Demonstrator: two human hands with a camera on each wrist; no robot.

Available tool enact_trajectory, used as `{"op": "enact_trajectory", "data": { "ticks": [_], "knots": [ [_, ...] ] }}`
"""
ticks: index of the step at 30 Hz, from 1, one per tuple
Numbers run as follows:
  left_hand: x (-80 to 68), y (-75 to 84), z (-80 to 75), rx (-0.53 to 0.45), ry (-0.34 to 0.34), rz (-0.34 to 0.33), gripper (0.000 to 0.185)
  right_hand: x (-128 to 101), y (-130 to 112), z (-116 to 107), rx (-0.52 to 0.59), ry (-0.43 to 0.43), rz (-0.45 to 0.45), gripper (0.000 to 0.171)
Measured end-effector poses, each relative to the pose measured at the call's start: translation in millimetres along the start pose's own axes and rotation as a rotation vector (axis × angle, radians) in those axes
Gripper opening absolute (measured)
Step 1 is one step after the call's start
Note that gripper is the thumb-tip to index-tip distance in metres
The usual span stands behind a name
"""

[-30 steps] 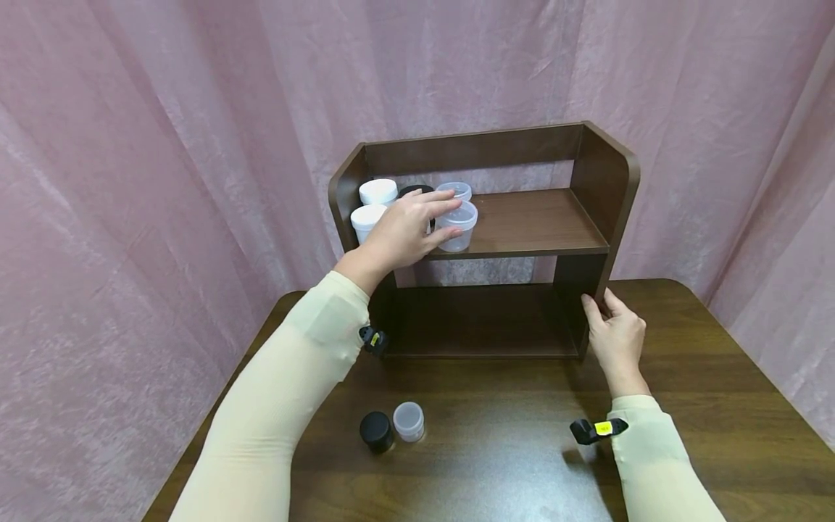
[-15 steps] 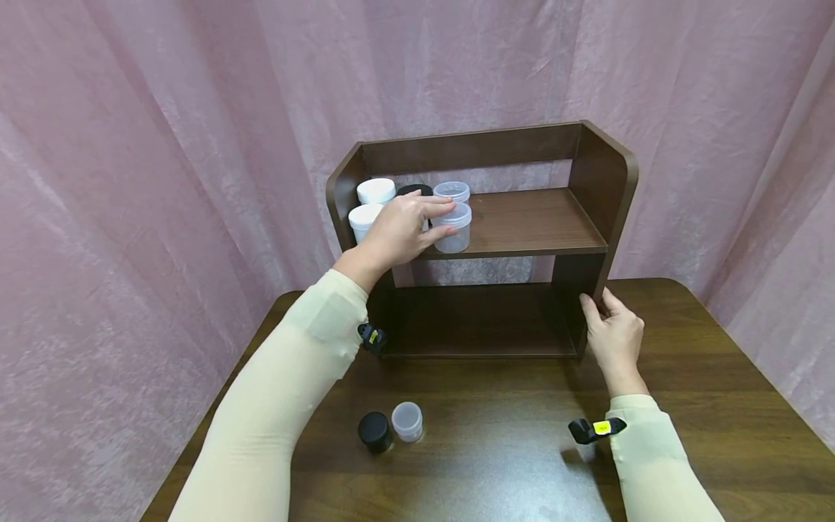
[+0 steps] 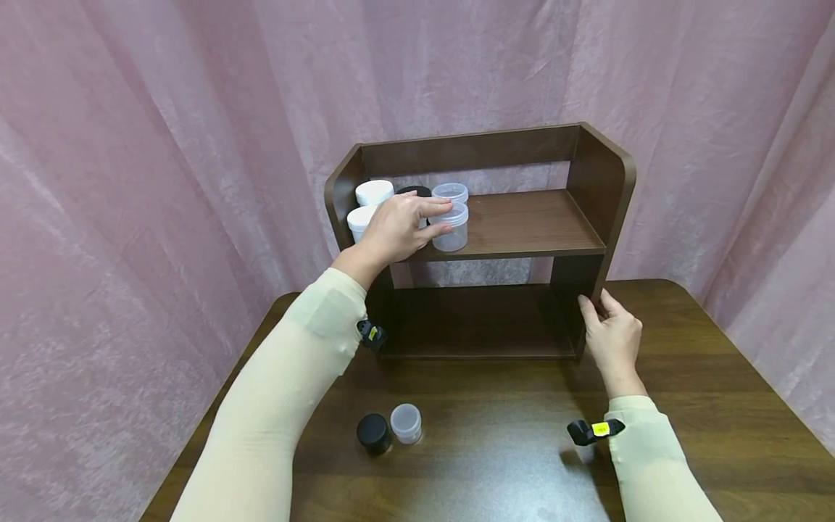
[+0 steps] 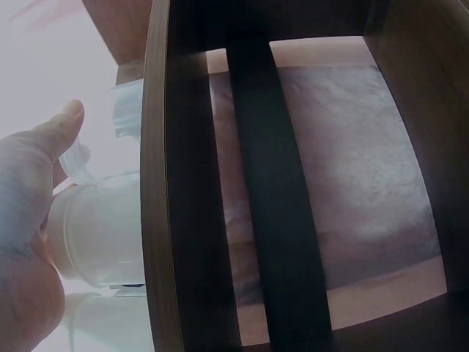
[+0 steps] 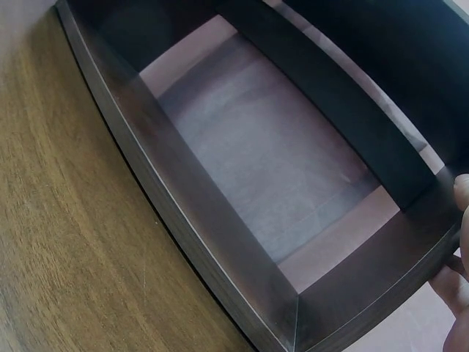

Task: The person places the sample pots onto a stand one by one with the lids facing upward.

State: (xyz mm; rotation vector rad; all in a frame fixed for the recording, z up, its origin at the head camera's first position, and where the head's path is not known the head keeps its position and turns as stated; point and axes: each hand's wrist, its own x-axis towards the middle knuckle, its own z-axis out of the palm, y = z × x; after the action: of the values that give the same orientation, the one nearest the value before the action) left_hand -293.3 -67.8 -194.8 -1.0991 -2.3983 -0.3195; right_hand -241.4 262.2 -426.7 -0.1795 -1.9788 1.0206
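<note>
On the upper tier of a dark brown two-tier shelf [image 3: 528, 221], my left hand [image 3: 399, 230] holds a clear plastic jar [image 3: 455, 235] at the front, thumb at its near side and fingers at its rim. Another clear jar [image 3: 450, 191] stands right behind it. Left of them are two white-lidded jars [image 3: 375, 191] and a black-lidded jar [image 3: 415, 191], partly hidden by the hand. In the left wrist view the thumb [image 4: 62, 136] lies beside the jars. My right hand [image 3: 613, 339] grips the shelf's right side panel low down, also seen at the edge of the right wrist view.
On the brown wooden table [image 3: 496, 449], in front of the shelf, a small black jar [image 3: 374, 433] and a small clear jar [image 3: 406, 423] stand side by side. The shelf's lower tier [image 3: 483, 319] has an open back. Pink curtains [image 3: 196, 145] hang behind.
My left hand and the front clear jar have shifted slightly left along the upper tier, mostly in the first half second. The right hand keeps its grip on the side panel.
</note>
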Motion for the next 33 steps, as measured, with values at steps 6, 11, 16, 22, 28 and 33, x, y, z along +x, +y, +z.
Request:
{"op": "enact_trajectory", "data": {
  "ticks": [6, 11, 16, 22, 28, 33],
  "knots": [
    [1.0, -0.6, 1.1, 0.012, 0.008, -0.010, 0.042, 0.1, 0.5, 0.4, -0.001, 0.000, -0.002, 0.024],
    [2.0, 1.4, 1.7, 0.037, -0.003, -0.031, 0.042, -0.6, -0.5, -0.5, 0.004, 0.002, 0.001, 0.023],
    [2.6, 2.4, 2.0, 0.054, -0.009, -0.018, 0.042, -0.9, 0.5, 0.3, 0.001, 0.000, 0.006, 0.024],
    [3.3, 1.0, 2.4, 0.067, -0.013, 0.005, 0.042, -1.1, 0.4, 1.7, 0.009, 0.003, 0.004, 0.025],
    [3.4, -0.4, 4.0, 0.074, -0.009, 0.013, 0.042, -1.4, 0.0, 2.4, 0.015, 0.012, -0.010, 0.024],
    [2.8, -1.0, 4.9, 0.081, -0.003, 0.029, 0.042, -1.8, -0.7, 2.0, 0.019, 0.015, -0.016, 0.024]
  ]
}}
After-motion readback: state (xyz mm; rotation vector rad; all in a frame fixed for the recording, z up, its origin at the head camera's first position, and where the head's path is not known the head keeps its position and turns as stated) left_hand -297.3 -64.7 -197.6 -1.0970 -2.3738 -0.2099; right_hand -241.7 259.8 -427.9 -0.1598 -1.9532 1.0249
